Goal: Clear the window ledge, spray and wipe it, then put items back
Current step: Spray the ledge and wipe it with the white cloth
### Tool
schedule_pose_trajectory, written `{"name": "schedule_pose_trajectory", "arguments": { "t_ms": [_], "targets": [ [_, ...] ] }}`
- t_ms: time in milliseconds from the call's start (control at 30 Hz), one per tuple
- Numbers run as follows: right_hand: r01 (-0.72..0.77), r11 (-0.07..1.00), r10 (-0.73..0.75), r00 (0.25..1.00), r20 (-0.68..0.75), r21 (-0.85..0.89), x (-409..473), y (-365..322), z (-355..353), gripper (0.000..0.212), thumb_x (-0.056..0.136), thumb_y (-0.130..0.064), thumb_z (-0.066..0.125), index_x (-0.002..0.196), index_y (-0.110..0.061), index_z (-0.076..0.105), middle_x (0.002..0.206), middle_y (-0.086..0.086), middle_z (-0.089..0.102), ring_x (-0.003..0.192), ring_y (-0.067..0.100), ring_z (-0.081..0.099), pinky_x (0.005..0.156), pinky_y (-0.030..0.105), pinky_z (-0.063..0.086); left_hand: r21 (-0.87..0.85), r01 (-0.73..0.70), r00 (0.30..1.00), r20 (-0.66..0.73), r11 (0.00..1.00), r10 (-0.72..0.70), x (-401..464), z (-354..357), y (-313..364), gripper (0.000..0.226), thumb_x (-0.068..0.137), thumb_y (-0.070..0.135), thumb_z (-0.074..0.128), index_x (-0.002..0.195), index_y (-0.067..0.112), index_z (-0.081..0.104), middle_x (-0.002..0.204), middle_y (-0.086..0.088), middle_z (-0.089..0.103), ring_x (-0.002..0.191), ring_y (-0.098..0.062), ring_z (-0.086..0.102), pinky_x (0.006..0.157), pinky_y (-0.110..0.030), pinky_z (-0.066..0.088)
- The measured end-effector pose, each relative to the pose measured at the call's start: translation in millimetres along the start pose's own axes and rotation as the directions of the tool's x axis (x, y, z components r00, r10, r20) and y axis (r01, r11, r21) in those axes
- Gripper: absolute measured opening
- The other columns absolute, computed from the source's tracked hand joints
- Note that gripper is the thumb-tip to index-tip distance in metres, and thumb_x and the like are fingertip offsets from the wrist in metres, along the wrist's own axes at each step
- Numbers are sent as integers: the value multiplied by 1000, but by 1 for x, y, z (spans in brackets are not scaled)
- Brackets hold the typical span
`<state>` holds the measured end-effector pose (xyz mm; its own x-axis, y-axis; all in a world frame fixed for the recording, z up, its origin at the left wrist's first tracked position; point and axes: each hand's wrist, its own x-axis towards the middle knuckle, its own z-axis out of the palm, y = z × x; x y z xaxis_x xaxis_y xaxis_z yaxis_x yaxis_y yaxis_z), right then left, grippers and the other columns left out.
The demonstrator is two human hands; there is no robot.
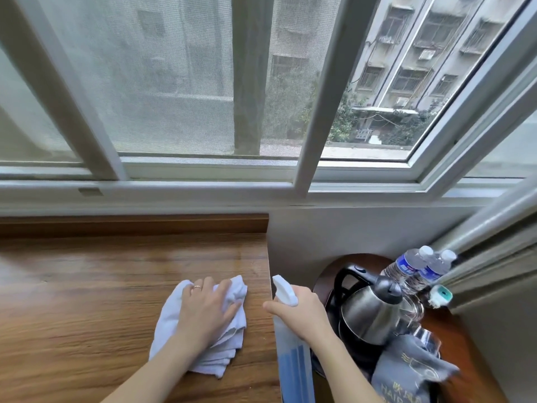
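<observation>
One crumpled white cloth (203,321), glossy wooden ledge (87,286)

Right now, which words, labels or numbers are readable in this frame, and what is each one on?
"HAID": partial gold lettering on the grey bag; the rest is cut off, and the characters above it are too blurred to read.
Blue labels on the two water bottles: white print, too small and blurred to read.
Spray bottle, kettle, cloth: no text visible.

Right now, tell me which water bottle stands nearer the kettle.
The left water bottle, beside the kettle; the other bottle stands farther right, by the window frame.
</observation>
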<state>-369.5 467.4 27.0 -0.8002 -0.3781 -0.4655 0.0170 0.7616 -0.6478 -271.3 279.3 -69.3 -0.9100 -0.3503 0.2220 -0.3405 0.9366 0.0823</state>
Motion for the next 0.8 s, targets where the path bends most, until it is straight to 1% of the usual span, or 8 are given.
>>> {"name": "schedule_pose_trajectory", "arguments": {
  "t_ms": [167,267,333,433,500,700,800],
  "targets": [
    [24,1000,-24,1000,6,-14,10,0,1,43,68,-50,67,77,-10,55,63,-8,52,59,7,46,58,26,38,7,-42,999,10,999,42,29,10,15,46,81,61,46,96,23,66,77,-6,54,68,-31,54,65,-40,38],
    [30,999,-30,1000,9,-22,19,-1,0,41,69,-51,66,76,-12,55,63,-7,53,60,7,45,59,25,38,30,-33,999,19,999,32,52,15,19,48,82,62,44,98,23,67,78,-7,55,69,-31,55,66,-40,38],
    [42,999,-41,999,19,-32,23,-2,-1,37,71,-50,67,75,-15,57,64,-8,55,61,6,48,58,24,38,39,-23,999,28,999,22,66,17,20,49,81,62,43,98,22,67,78,-9,56,70,-32,56,66,-40,39],
    [61,997,-59,998,33,-45,29,-3,-3,31,74,-47,67,70,-19,54,63,-8,53,60,6,47,58,25,37,48,-8,999,51,999,6,84,20,20,49,82,61,41,98,22,65,80,-10,58,72,-32,56,68,-42,41],
    [72,996,-71,997,30,-54,31,-4,-3,32,76,-47,66,70,-19,52,63,-8,52,61,7,46,59,26,37,60,-1,998,61,998,-2,95,24,19,50,83,61,40,100,22,65,82,-11,58,73,-33,56,69,-43,41],
    [92,995,-90,995,31,-45,34,-9,-7,37,78,-46,67,62,-25,42,56,-11,47,55,5,42,54,22,32,75,33,997,70,997,-38,127,28,20,52,82,59,39,101,19,66,82,-13,59,75,-34,57,68,-43,41],
    [91,994,-90,996,21,-58,37,-10,-8,37,78,-46,66,62,-25,41,55,-10,45,54,5,42,52,20,31,48,13,997,70,999,-16,136,30,19,53,82,58,39,99,17,67,82,-15,60,76,-35,57,70,-45,45]
  ]
}}
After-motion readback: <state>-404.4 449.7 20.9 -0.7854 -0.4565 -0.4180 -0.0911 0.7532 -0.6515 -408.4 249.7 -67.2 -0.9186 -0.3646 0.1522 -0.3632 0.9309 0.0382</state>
